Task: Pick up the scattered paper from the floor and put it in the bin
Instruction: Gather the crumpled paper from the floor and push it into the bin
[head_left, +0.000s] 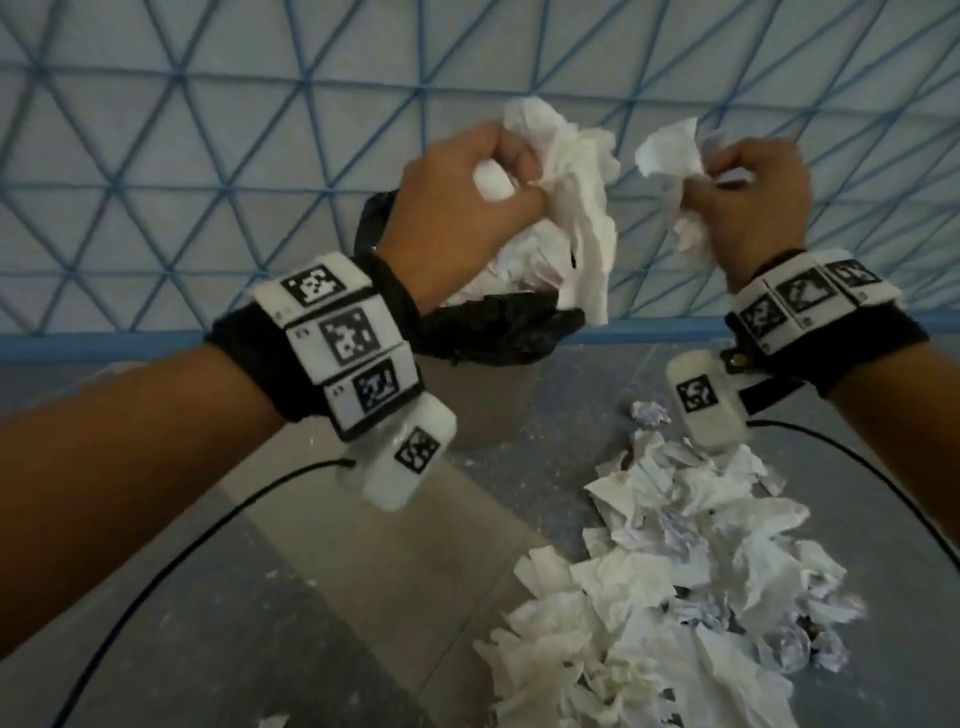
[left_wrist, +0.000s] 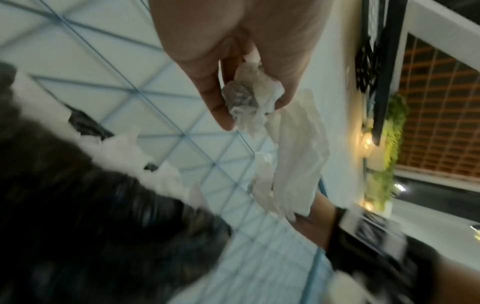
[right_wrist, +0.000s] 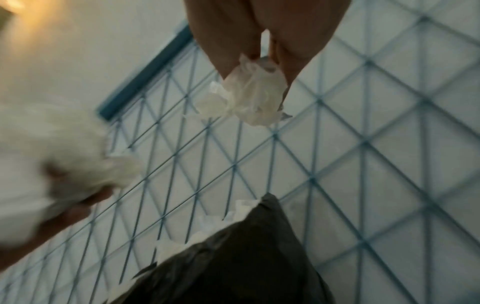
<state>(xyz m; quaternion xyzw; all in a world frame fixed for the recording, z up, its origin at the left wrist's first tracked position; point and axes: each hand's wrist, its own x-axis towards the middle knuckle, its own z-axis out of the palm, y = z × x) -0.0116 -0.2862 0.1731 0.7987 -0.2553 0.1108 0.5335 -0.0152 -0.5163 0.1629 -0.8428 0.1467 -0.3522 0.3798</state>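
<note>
My left hand (head_left: 483, 176) grips a large wad of crumpled white paper (head_left: 576, 208) that hangs down over the bin (head_left: 498, 332), which is lined with a black bag and holds white paper. In the left wrist view my left hand (left_wrist: 249, 96) pinches the crumpled paper (left_wrist: 249, 102). My right hand (head_left: 748, 192) holds a smaller bunch of white paper (head_left: 670, 150), up beside the bin's right side. The right wrist view shows my right hand (right_wrist: 257, 76) curled round its paper (right_wrist: 249, 98) above the black bag (right_wrist: 233, 263).
A heap of crumpled white paper (head_left: 691, 561) lies on the grey floor (head_left: 322, 561) at the lower right. Behind the bin stands a white wall with a blue triangle grid (head_left: 208, 156). Black cables (head_left: 171, 561) trail from both wrists.
</note>
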